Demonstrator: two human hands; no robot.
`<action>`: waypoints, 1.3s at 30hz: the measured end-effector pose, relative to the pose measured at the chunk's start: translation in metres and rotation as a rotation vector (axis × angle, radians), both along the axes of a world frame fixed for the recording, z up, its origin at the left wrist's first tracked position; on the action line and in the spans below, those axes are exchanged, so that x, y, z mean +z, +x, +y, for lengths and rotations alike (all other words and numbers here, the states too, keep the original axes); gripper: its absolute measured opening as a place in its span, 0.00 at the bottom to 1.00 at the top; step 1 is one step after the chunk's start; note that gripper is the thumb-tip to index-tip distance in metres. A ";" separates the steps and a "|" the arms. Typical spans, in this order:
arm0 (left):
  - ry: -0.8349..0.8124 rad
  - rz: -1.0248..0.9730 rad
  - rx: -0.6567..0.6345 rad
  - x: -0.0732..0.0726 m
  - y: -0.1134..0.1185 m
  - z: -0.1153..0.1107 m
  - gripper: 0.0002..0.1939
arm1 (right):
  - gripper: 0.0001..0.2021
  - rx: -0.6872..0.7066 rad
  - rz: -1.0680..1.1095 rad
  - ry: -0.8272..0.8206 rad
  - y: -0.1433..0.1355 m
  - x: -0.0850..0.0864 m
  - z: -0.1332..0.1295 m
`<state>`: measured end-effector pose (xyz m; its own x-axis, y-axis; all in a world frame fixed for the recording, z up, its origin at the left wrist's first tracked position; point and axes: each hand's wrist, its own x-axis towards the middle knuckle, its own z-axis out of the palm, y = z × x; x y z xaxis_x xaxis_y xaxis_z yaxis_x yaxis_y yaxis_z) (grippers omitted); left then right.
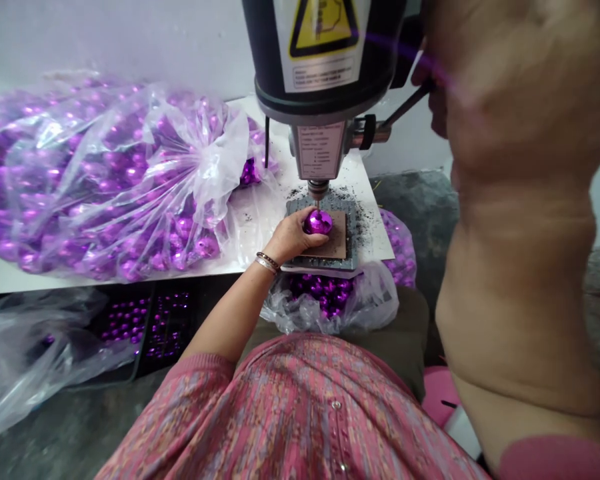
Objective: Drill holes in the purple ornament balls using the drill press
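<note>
My left hand [295,235] reaches onto the drill press base, thumb and fingers closed around the side of a shiny purple ball [319,223]. The ball rests on a brown board [334,248], and the thin drill bit [318,204] comes down to its top; I cannot tell whether it has gone in. High on the right, my right hand [515,87] looms close to the camera, its fingers curled at the end of the feed lever [405,110] of the drill press [325,100]. The lever's grip is mostly hidden by the hand.
A big clear bag [105,173] of purple balls covers the left of the white table [380,233]. Dark shavings lie around the metal base [351,227]. Below the table edge hangs an open bag [370,300] of balls. Dark crates [153,327] with purple balls stand lower left.
</note>
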<state>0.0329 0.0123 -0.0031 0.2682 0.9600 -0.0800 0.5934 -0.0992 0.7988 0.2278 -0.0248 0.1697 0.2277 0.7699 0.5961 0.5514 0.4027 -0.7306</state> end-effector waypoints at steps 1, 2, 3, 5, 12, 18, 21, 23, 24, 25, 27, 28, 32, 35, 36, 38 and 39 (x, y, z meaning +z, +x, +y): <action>-0.003 -0.004 0.003 -0.001 0.000 0.000 0.39 | 0.16 -0.022 -0.038 -0.029 -0.002 -0.004 -0.008; -0.007 -0.010 0.003 -0.002 0.000 0.000 0.39 | 0.14 -0.035 -0.072 -0.063 -0.004 -0.007 -0.014; -0.012 -0.020 0.000 -0.003 0.000 0.001 0.39 | 0.11 -0.041 -0.100 -0.093 -0.005 -0.011 -0.019; -0.020 -0.044 -0.011 -0.005 0.000 0.001 0.39 | 0.07 -0.034 -0.128 -0.135 -0.006 -0.017 -0.027; 0.025 -0.120 -0.028 -0.010 -0.002 0.002 0.34 | 0.07 -0.006 -0.068 -0.137 -0.008 -0.032 -0.036; 0.020 -0.099 -0.030 -0.008 -0.001 0.001 0.35 | 0.14 0.053 -0.038 -0.089 -0.008 -0.049 -0.036; 0.024 -0.052 -0.036 -0.005 0.000 0.000 0.35 | 0.24 0.041 -0.045 -0.040 -0.010 -0.057 -0.035; 0.031 -0.027 -0.030 -0.003 0.000 -0.002 0.35 | 0.28 0.017 -0.055 -0.014 -0.012 -0.060 -0.033; 0.030 -0.022 -0.026 -0.002 0.000 -0.002 0.35 | 0.29 0.007 -0.060 -0.004 -0.012 -0.061 -0.033; 0.027 -0.022 -0.024 -0.002 0.000 -0.003 0.35 | 0.29 -0.002 -0.064 0.002 -0.013 -0.062 -0.033; 0.016 -0.032 -0.029 -0.001 0.000 -0.004 0.34 | 0.27 -0.011 -0.069 0.013 -0.013 -0.063 -0.033; 0.013 -0.038 -0.030 -0.001 0.000 -0.004 0.34 | 0.26 -0.016 -0.069 0.019 -0.014 -0.064 -0.033; 0.002 -0.062 -0.018 -0.005 -0.001 -0.003 0.34 | 0.24 -0.035 -0.084 0.054 -0.014 -0.071 -0.033; -0.002 -0.093 -0.025 -0.010 -0.001 -0.002 0.34 | 0.23 -0.050 -0.114 0.102 -0.014 -0.076 -0.031; 0.000 -0.104 -0.030 -0.012 -0.001 -0.001 0.33 | 0.23 -0.054 -0.121 0.121 -0.015 -0.078 -0.031; 0.010 -0.124 -0.031 -0.014 -0.002 -0.001 0.34 | 0.23 -0.058 -0.126 0.160 -0.015 -0.081 -0.028; 0.015 -0.131 -0.027 -0.015 -0.002 -0.001 0.34 | 0.22 -0.060 -0.128 0.181 -0.016 -0.083 -0.027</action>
<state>0.0313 0.0114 -0.0181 0.3014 0.9531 -0.0281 0.4814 -0.1266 0.8673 0.2122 -0.0518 0.0869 0.1840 0.6350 0.7503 0.6618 0.4844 -0.5723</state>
